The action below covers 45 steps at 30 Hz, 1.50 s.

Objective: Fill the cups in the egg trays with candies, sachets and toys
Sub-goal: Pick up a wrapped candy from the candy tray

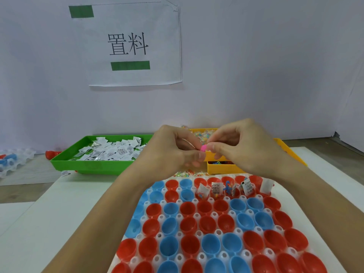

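Above the far end of the clear plastic egg tray (262, 253), I hold both my hands up close together. My left hand (169, 152) and my right hand (242, 148) each have curled fingers, and between their tips they pinch a small round pink toy (203, 148). The toy is up in the air, not in any cup.

Below my hands, the tray is full of red and blue plastic cups (188, 245). Most of them have nothing in them. In the far row, a few red cups hold small white paper sachets (216, 187) standing up, and one holds a little blue toy figure (228, 187).

Behind the tray on the left sits a green plastic bin (86, 165) full of more white sachets. Behind my hands is a yellow plastic bin (220, 170) with tiny bright candies (204, 134) in the back part and small toys in the front part. Some candies (187, 173) lie loose on the white table (59, 213), just beside the yellow bin.

A white paper sign (136, 44) with black writing hangs on the wall.
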Available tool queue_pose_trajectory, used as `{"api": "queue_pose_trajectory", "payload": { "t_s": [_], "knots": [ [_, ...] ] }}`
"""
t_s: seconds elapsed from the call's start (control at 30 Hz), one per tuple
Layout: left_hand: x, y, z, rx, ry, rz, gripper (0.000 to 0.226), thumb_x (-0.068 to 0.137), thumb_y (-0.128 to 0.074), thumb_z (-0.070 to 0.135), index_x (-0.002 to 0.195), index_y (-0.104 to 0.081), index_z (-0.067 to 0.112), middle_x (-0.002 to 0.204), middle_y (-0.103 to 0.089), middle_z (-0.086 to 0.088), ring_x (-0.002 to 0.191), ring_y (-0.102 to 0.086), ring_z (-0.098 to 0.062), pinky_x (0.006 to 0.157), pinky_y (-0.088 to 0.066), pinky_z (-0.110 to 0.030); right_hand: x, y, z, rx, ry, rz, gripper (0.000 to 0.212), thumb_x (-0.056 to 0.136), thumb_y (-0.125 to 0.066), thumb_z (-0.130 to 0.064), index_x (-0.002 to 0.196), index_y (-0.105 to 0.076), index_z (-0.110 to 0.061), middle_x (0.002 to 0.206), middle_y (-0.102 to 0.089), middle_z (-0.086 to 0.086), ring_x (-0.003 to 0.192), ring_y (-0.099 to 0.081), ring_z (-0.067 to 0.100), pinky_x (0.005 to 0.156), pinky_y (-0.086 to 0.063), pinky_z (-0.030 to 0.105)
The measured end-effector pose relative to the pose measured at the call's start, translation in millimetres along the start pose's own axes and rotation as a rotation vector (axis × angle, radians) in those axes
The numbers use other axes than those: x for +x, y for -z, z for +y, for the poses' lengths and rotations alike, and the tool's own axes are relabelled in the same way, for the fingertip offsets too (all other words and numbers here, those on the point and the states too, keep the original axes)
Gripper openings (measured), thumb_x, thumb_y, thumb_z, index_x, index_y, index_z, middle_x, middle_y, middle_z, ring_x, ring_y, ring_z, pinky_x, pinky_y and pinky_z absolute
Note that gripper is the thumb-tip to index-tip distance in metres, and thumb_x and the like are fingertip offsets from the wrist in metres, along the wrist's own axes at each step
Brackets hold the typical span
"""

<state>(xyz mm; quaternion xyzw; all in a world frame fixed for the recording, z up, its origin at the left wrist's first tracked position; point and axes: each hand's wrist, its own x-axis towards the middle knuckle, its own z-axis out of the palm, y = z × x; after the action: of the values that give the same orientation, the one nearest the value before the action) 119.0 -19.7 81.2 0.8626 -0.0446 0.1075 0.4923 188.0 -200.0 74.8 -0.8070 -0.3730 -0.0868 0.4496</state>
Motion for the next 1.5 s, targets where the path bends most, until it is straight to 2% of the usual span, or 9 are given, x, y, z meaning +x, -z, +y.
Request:
{"api": "queue_pose_trajectory", "payload": {
  "t_s": [0.17,0.3,0.5,0.6,0.67,0.83,1.07,1.37,1.5],
  "knots": [
    [0,-2,-3,0.112,0.006,-0.022,0.006,0.083,-0.079,0.019,0.086,-0.076,0.014,0.074,-0.076,0.003,0.066,-0.071,-0.004,0.059,-0.049,-0.010,-1,-4,-1,-0.088,0.036,-0.064,0.007,0.085,-0.077,-0.021,0.082,-0.078,-0.027,0.069,-0.073,-0.015,0.066,-0.070,0.001,0.066,-0.054,0.011],
    [1,-3,-4,0.141,-0.006,-0.021,0.007,0.082,-0.079,0.011,0.085,-0.073,0.010,0.074,-0.075,-0.002,0.065,-0.069,-0.006,0.060,-0.048,-0.014,-1,-9,-4,-0.110,0.059,-0.054,0.013,0.087,-0.074,-0.018,0.082,-0.078,-0.030,0.065,-0.069,-0.024,0.068,-0.068,-0.004,0.066,-0.053,0.009],
    [2,6,-11,0.197,0.069,-0.077,0.013,0.084,-0.075,0.005,0.091,-0.071,0.015,0.072,-0.074,-0.003,0.062,-0.067,-0.007,0.057,-0.048,-0.012,-1,-3,-4,-0.033,0.045,0.000,0.014,0.092,-0.069,-0.015,0.087,-0.076,-0.027,0.069,-0.073,-0.012,0.065,-0.071,0.003,0.070,-0.056,0.013],
    [3,9,-19,0.223,0.136,-0.128,0.005,0.087,-0.073,0.006,0.088,-0.072,0.010,0.070,-0.075,-0.003,0.066,-0.072,-0.014,0.064,-0.057,-0.019,1,6,-1,-0.060,0.047,0.043,0.015,0.091,-0.069,-0.018,0.085,-0.075,-0.030,0.070,-0.073,-0.012,0.067,-0.070,0.003,0.068,-0.054,0.012],
    [4,10,-24,0.245,0.160,-0.163,0.001,0.087,-0.074,0.009,0.087,-0.073,0.010,0.072,-0.076,-0.003,0.065,-0.072,-0.011,0.064,-0.058,-0.019,2,10,1,-0.090,0.047,0.055,0.015,0.092,-0.069,-0.021,0.086,-0.075,-0.033,0.074,-0.073,-0.016,0.071,-0.069,0.001,0.069,-0.055,0.012],
    [7,5,-34,0.349,0.163,-0.185,0.006,0.083,-0.079,0.015,0.079,-0.076,0.019,0.063,-0.070,0.010,0.053,-0.059,0.002,0.057,-0.046,-0.014,3,18,6,-0.143,0.041,0.060,0.017,0.092,-0.068,-0.026,0.083,-0.071,-0.040,0.078,-0.072,-0.019,0.075,-0.069,-0.002,0.069,-0.054,0.015],
    [7,-4,-39,0.426,0.159,-0.239,0.006,0.081,-0.080,0.014,0.086,-0.077,0.012,0.072,-0.073,0.002,0.055,-0.059,-0.002,0.059,-0.048,-0.019,4,21,10,-0.175,0.045,0.052,0.018,0.094,-0.067,-0.027,0.083,-0.070,-0.042,0.078,-0.069,-0.024,0.078,-0.067,-0.005,0.063,-0.049,0.006],
    [7,-4,-40,0.485,0.181,-0.274,0.008,0.079,-0.082,0.014,0.087,-0.079,0.017,0.081,-0.076,0.005,0.078,-0.070,-0.012,0.076,-0.059,-0.029,5,25,16,-0.199,0.039,0.052,0.021,0.094,-0.066,-0.026,0.081,-0.068,-0.043,0.079,-0.069,-0.023,0.079,-0.065,-0.008,0.060,-0.045,0.000],
    [6,-6,-39,0.493,0.189,-0.283,0.012,0.078,-0.082,0.012,0.089,-0.079,0.014,0.083,-0.076,-0.002,0.081,-0.071,-0.020,0.079,-0.059,-0.040,5,25,18,-0.207,0.038,0.054,0.023,0.094,-0.066,-0.026,0.080,-0.067,-0.044,0.079,-0.069,-0.023,0.080,-0.065,-0.009,0.061,-0.044,-0.001]
  ]
}}
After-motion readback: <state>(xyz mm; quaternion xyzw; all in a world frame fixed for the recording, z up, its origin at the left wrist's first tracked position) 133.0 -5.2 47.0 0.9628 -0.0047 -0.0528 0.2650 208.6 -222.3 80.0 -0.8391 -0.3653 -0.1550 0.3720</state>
